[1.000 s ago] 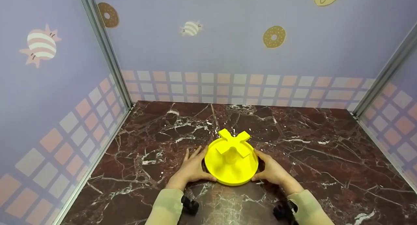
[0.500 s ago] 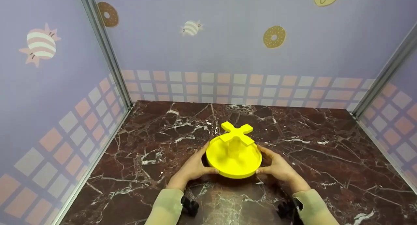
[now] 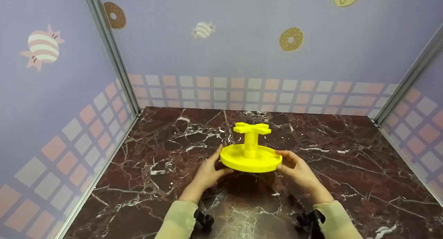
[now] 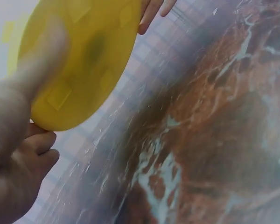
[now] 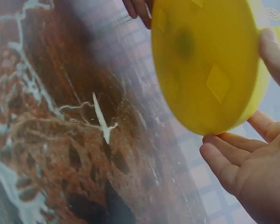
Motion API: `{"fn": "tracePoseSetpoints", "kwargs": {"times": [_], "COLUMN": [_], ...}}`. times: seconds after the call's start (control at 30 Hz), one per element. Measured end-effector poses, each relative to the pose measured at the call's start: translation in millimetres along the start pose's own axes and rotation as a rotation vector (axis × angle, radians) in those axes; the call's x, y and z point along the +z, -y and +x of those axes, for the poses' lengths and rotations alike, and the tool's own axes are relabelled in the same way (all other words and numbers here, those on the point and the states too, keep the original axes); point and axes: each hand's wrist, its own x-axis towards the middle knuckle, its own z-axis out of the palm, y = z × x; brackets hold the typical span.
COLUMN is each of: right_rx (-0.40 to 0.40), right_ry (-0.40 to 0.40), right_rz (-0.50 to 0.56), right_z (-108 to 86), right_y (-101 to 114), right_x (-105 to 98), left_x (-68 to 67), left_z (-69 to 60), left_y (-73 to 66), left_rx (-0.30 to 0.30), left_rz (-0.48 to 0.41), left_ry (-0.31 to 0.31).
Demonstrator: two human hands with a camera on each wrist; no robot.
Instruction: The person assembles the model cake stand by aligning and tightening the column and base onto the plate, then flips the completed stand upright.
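A yellow round tray (image 3: 249,167) with a raised rim is held above the table, close to level. From its centre rises a post (image 3: 251,144) topped by a flat cross-shaped piece (image 3: 252,128). My left hand (image 3: 209,171) grips the tray's left edge, and the right hand (image 3: 299,171) pinches the opposite edge. In the left wrist view, the thumb of my left hand (image 4: 14,149) lies across the underside, which bears raised square patches and a dark spot. The right wrist view has my right hand (image 5: 261,168) with fingers under the rim and thumb at its side.
Beneath is a dark red marbled table (image 3: 166,142) with white veins. A patterned back wall (image 3: 242,52) and side walls (image 3: 52,104) enclose it, with grey metal strips in the corners. Black wrist devices (image 3: 204,220) sit at both cuffs.
Both hands have raised the tray off the table and moved it slightly rightward. It has tipped from facing the head camera to nearly level, so the post now shows from the side.
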Motion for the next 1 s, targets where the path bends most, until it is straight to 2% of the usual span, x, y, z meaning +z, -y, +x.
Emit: {"fn": "tracePoseSetpoints", "kwargs": {"times": [0.17,0.23,0.33,0.47,0.57,0.63,0.73,0.83,1.0], "right_rx": [0.044,0.050,0.056,0.029,-0.021,-0.059,-0.116,-0.166,-0.195], "right_ry": [-0.027,-0.039,-0.065,-0.040,-0.010,-0.011,-0.051,-0.108,-0.163], "right_rz": [-0.047,-0.064,-0.050,-0.015,-0.031,-0.078,-0.155,-0.186,-0.115], "right_z": [-1.5,-2.0,-3.0,-4.0,-3.3,-3.0,-3.2,-3.6,-3.5], "right_y": [9.4,12.7,16.6,17.7,14.8,12.8,11.2,13.0,20.7], "right_x": [1.5,1.7,1.6,1.6,2.2,3.2,5.7,10.1,14.7], "left_x": [5.3,6.9,8.0,8.0,5.0,1.9,-2.6,-5.2,-6.7], "left_z": [1.0,1.9,3.4,4.7,4.4,3.9,3.6,3.4,3.0], "left_y": [-5.1,-5.8,-7.7,-11.2,-14.7,-17.1,-21.7,-26.3,-32.0], "left_rx": [0.110,0.153,0.206,0.229,0.198,0.169,0.124,0.093,0.073], "left_rz": [0.086,0.084,0.044,-0.056,-0.115,-0.149,-0.212,-0.285,-0.296], "left_ry": [-0.237,-0.300,-0.341,-0.338,-0.325,-0.316,-0.303,-0.281,-0.241]}}
